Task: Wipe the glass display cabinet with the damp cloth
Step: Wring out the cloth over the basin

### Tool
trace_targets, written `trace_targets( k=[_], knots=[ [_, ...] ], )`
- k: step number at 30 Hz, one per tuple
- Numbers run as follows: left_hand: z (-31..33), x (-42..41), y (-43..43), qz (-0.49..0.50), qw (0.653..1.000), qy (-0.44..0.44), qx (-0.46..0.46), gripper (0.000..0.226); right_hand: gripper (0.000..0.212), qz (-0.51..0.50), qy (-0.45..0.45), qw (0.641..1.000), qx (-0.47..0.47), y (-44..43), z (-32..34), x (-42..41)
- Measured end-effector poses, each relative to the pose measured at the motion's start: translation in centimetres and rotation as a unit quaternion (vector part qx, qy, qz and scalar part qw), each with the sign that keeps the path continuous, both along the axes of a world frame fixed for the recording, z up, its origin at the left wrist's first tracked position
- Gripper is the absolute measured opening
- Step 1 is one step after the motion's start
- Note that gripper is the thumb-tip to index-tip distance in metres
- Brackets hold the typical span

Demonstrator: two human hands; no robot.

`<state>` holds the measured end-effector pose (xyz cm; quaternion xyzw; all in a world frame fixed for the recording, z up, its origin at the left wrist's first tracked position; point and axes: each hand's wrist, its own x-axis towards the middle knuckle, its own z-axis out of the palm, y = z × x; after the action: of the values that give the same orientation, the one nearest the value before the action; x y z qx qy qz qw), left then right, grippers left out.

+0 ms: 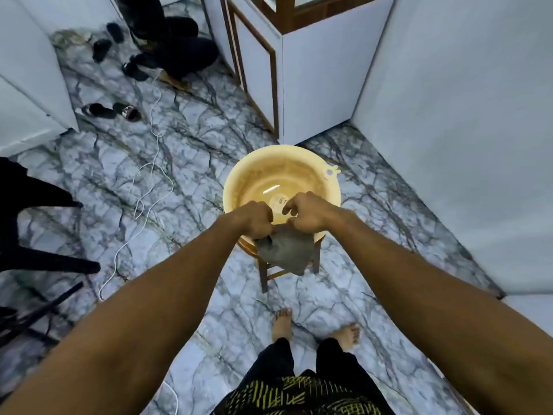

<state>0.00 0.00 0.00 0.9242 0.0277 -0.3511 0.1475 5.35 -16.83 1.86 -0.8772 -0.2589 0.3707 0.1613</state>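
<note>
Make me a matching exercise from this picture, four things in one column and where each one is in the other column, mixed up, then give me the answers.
Things:
1. cloth
2. basin
3. white cable
4. wooden stool

Places:
A. under the basin
B. loose on the marble floor, to the left
C. held by the left hand and right hand, hanging at the basin's near rim
D. on top of the stool

Pairs: 1-C, 2-D, 3-B, 4-A
</note>
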Motion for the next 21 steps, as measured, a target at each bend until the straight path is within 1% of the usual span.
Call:
trace_targets(
  k=[2, 3, 5, 7, 8, 9, 12, 13, 15, 18, 19, 21],
  knots=[
    [-0.1, -0.2, 0.4, 0.017, 0.999, 0.025, -0.03, 0.038, 0.055, 0.021, 0.034, 0.998, -0.055, 0.6, -0.4, -0.2],
    [0.0, -0.3, 0.4, 0.033, 0.997, 0.034, -0.055, 0.045, 0.061, 0.028, 0.051, 0.995, -0.077, 0.6, -0.7, -0.4],
    [0.4, -0.4, 0.4, 0.052, 0.994, 0.038, -0.087, 0.053, 0.068, 0.024, 0.077, 0.992, -0.093, 0.6, -0.7, -0.6],
    [0.7, -0.1, 0.6, 0.049, 0.993, 0.034, -0.102, 0.041, 0.071, 0.018, 0.068, 0.994, -0.085, 0.3, -1.0, -0.4],
    [0.6, 0.1, 0.8, 0.051, 0.992, 0.033, -0.108, 0.03, 0.068, 0.021, 0.059, 0.994, -0.086, 0.1, -0.9, -0.3],
    [0.8, 0.2, 0.8, 0.053, 0.991, 0.028, -0.116, 0.021, 0.058, 0.021, 0.05, 0.995, -0.085, -0.1, -0.9, -0.1],
    [2.0, 1.0, 0.9, 0.049, 0.987, 0.009, -0.15, 0.018, 0.014, 0.018, 0.04, 0.999, -0.029, -1.1, 0.2, 0.5],
    [2.8, 1.3, 0.8, 0.046, 0.985, 0.003, -0.165, 0.017, 0.005, 0.015, 0.036, 0.999, -0.008, -1.7, 0.8, 0.9],
    [4.4, 2.1, 0.2, 0.041, 0.981, -0.002, -0.191, 0.014, 0.021, -0.009, 0.045, 0.999, 0.022, -3.4, 2.4, 1.8],
    [6.8, 3.8, -1.6, 0.034, 0.974, -0.016, -0.224, 0.024, 0.03, -0.06, 0.047, 0.996, 0.047, -6.9, 5.0, 3.1],
    [7.6, 4.6, -2.6, 0.033, 0.971, -0.023, -0.235, 0.03, 0.028, -0.079, 0.042, 0.994, 0.058, -8.3, 5.8, 3.6],
    [9.0, 6.0, -4.1, 0.033, 0.963, -0.041, -0.264, 0.048, 0.011, -0.108, 0.022, 0.991, 0.082, -10.2, 7.2, 4.2]
  ],
)
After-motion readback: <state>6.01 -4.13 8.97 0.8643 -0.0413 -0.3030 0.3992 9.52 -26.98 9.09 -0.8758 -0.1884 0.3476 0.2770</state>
